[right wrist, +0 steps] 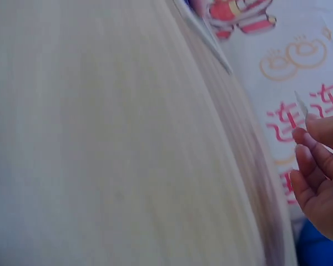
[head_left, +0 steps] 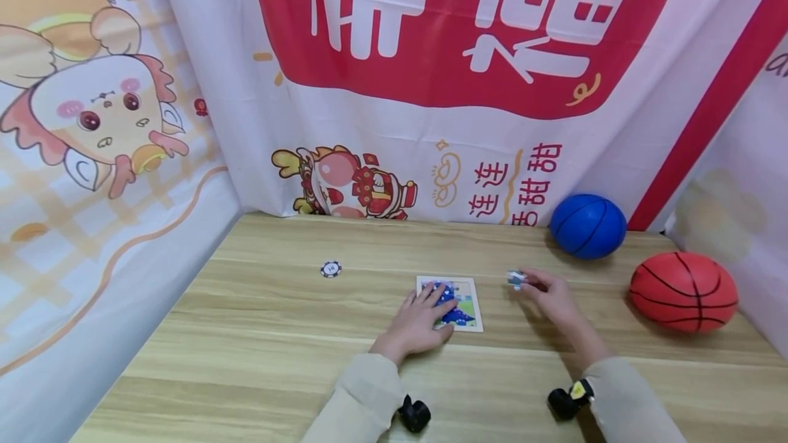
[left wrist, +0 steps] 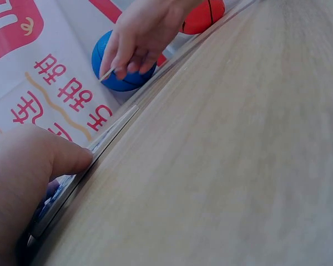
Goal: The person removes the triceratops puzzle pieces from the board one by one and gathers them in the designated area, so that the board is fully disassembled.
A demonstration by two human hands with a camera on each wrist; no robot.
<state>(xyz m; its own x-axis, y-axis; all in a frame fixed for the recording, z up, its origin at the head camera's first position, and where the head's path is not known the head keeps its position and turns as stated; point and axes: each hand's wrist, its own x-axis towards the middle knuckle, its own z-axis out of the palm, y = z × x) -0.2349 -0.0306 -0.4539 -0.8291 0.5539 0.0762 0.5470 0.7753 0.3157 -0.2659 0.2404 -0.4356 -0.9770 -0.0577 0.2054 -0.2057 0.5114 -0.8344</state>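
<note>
A small jigsaw puzzle [head_left: 468, 307] with a white border and a blue, green and pale picture lies flat on the wooden table. My left hand [head_left: 418, 323] rests on its left part with fingers spread, covering some of the picture. To the right of the puzzle, my right hand [head_left: 554, 299] pinches a small puzzle piece [head_left: 516, 279] between thumb and fingers, above the table. In the right wrist view the piece [right wrist: 301, 104] shows edge-on at the fingertips. The left wrist view has the left thumb on the puzzle's edge [left wrist: 114, 130].
A round poker chip [head_left: 331, 269] lies on the table [head_left: 258, 320] left of the puzzle. A blue ball [head_left: 587, 226] sits at the back right, with a red ball [head_left: 683, 292] in front of it. A printed curtain [head_left: 369, 115] hangs behind the table.
</note>
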